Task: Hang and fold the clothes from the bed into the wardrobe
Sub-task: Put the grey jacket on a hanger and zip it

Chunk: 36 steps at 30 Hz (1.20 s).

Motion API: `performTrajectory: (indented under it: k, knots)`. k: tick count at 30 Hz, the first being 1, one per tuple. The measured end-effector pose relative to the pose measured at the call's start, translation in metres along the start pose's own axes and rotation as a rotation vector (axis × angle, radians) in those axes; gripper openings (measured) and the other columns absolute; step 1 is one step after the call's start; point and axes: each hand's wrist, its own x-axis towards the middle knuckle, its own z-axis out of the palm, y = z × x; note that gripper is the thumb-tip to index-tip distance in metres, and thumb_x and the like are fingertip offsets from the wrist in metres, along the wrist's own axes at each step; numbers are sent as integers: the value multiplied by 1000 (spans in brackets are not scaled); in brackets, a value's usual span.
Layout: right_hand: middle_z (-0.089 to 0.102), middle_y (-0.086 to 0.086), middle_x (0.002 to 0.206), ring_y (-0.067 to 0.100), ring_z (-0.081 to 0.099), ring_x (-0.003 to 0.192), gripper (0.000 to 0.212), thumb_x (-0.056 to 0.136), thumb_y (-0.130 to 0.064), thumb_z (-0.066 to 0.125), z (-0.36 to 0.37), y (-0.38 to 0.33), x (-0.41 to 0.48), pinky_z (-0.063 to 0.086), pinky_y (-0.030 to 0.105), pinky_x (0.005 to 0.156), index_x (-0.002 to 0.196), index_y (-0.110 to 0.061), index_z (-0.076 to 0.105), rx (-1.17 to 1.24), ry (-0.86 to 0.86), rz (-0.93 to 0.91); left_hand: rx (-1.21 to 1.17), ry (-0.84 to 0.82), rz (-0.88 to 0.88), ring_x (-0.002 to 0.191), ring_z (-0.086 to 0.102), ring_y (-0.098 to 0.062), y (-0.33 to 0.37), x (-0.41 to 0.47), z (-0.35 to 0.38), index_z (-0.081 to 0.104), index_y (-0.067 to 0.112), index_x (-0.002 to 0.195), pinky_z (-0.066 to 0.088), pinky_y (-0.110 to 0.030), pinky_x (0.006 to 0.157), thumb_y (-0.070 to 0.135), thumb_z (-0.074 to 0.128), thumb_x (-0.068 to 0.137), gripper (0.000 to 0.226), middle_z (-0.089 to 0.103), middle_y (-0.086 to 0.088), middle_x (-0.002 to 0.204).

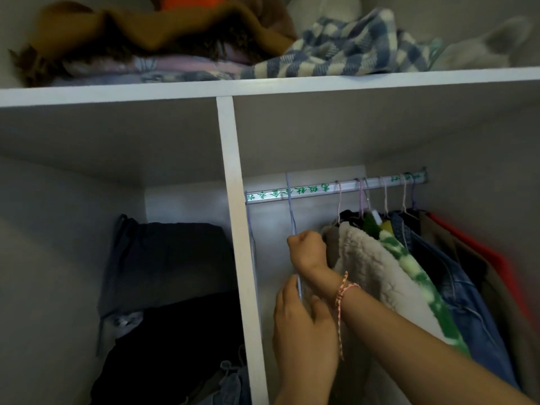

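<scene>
we look into a white wardrobe (230,176) split by an upright divider. in the right compartment, at about three o'clock of the view, a silver rail (321,190) printed with green characters runs across. a thin lilac hanger (292,214) is hooked over the rail near its left end, well apart from the other hung clothes.

the right hand (306,248), with a pink cord bracelet (342,290) at the wrist, is a tight fist round the hanger's neck just below the rail. the left hand (304,325) sits below it, at six o'clock from the fist. its fingers are narrowly curved and its fingertips touch the hanger's lower wire. we cannot tell whether they pinch it.

at three o'clock from the fist, touching the right forearm, hangs a cream fleece (371,267). beyond it come a green-and-white top (409,264), a denim jacket (455,290) and a red garment (496,255), all packed together on the rail's right half.

in the left compartment, at eight o'clock, a dark folded stack (166,258) sits above a black heap (175,346).

on the top shelf, at twelve o'clock, lie a brown furry garment (131,33) and a blue checked blanket (336,54).
</scene>
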Motion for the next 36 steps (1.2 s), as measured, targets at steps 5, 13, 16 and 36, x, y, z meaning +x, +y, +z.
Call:
performTrajectory:
  k: [5, 13, 16, 36]
  knots:
    - [47, -2, 57, 12, 46, 57, 34, 86, -21, 64, -36, 11, -27, 34, 26, 57, 60, -19, 42, 75, 30, -69, -172, -116, -44, 121, 49, -18, -3, -25, 19, 43, 28, 134, 39, -31, 100, 26, 48, 93, 41, 52, 1, 134]
    - [54, -10, 60, 3, 49, 55, 16, 89, -19, 60, -190, 48, -123, 41, 26, 59, 74, -19, 54, -227, 218, -269, -988, -587, -473, 101, 62, -31, 29, -116, 78, 18, 22, 141, 52, -35, 68, 14, 79, 56, 105, 56, -11, 128]
    - [51, -11, 60, 2, 46, 52, 19, 91, -17, 57, -265, 54, -160, 38, 22, 59, 73, -21, 54, -472, 199, -176, -1190, -804, -513, 76, 70, -17, 51, -152, 83, 35, 18, 128, 56, -33, 64, 18, 79, 54, 86, 71, -7, 98]
    - [45, -12, 99, -4, 46, 74, 89, 67, -43, 80, -504, 88, -745, 34, 4, 68, 133, -13, 30, -714, 409, 984, -422, -2211, -328, 60, 68, -12, 98, -622, 73, 63, 4, 76, 53, -20, 55, 7, 47, 94, 25, 73, -6, 72]
